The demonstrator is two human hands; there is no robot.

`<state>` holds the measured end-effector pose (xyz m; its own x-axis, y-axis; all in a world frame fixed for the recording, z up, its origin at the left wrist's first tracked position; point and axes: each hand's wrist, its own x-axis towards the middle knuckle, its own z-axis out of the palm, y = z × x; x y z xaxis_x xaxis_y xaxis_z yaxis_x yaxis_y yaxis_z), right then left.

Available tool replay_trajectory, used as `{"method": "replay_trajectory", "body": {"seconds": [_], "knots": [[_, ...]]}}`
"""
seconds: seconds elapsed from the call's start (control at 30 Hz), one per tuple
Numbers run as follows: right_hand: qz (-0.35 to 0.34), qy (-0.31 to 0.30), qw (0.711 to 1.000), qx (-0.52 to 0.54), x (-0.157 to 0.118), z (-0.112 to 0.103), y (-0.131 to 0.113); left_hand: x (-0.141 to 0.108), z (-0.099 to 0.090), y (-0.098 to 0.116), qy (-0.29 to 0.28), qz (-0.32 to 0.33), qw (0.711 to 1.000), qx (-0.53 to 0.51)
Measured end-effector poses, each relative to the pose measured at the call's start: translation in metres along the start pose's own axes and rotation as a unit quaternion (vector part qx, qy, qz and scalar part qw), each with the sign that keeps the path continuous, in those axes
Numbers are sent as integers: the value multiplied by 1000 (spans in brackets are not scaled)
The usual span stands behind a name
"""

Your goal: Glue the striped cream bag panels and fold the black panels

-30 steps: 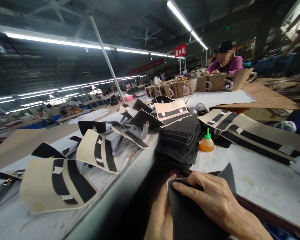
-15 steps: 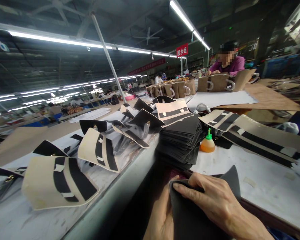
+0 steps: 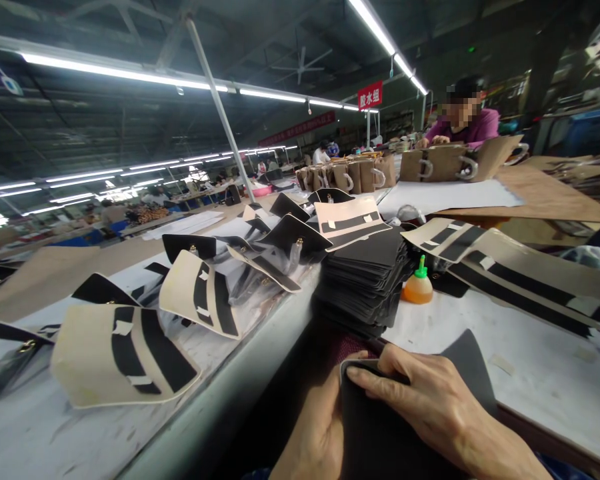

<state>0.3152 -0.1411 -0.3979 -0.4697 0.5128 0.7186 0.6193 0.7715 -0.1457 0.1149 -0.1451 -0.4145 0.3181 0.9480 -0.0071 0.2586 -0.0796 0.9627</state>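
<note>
A dark grey, leather-like panel (image 3: pixel 380 433) is held close in front of me, its rounded corner up. My left hand (image 3: pixel 323 420) grips its left edge from behind, most of the fingers hidden by the sheet. Across the top edge, my right hand (image 3: pixel 425 393) is closed, its thumb pressed on the face close to the corner. Part of the panel curves up behind the right wrist. Just beyond my hands rises a stack of black panels (image 3: pixel 363 280), and a small glue bottle (image 3: pixel 418 287) with a green cap and amber liquid stands right of it.
Beige bag panels with black strips (image 3: pixel 125 360) lie over the left table (image 3: pixel 145 427), with black flaps and clear plastic among them. More beige panels (image 3: pixel 525 280) rest on the right. A person in purple (image 3: pixel 485 130) sits behind brown bags (image 3: pixel 440 165). A dark gap separates the tables.
The view has shifted slightly, so the tables' contents sit a little differently in the picture. Both hands keep nearly the same hold on the panel; its part behind the right wrist leans further right.
</note>
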Motion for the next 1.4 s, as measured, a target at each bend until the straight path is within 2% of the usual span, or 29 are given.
{"method": "replay_trajectory", "body": {"seconds": [0.13,0.37,0.47,0.57,0.73,0.87,1.03,1.13,1.23,1.4], "knots": [[5,1,1000,-15,-2,2,0,-3,-2,-2,25,2,1000,-18],[4,-14,1000,-24,-1,6,-1,-5,-10,-14,60,-31,996,-54],[-3,-18,1000,-21,0,7,-3,-3,-10,-9,44,-43,997,-45],[-4,-19,1000,-15,0,9,-3,-2,-7,-3,12,-27,999,-39],[-4,-34,999,-13,-1,10,-4,0,-1,-6,44,-22,999,-11],[3,-21,1000,-8,-2,8,-5,1,-1,-7,46,21,999,14],[86,61,993,-45,-12,6,-3,-5,-7,-2,94,-9,993,68],[144,94,985,-28,-16,7,-2,-7,-7,-1,119,-9,991,67],[172,111,979,-14,-16,8,-3,-8,-5,-2,124,9,990,61],[184,115,976,0,-13,9,-7,-11,-4,-2,126,0,988,89]]}}
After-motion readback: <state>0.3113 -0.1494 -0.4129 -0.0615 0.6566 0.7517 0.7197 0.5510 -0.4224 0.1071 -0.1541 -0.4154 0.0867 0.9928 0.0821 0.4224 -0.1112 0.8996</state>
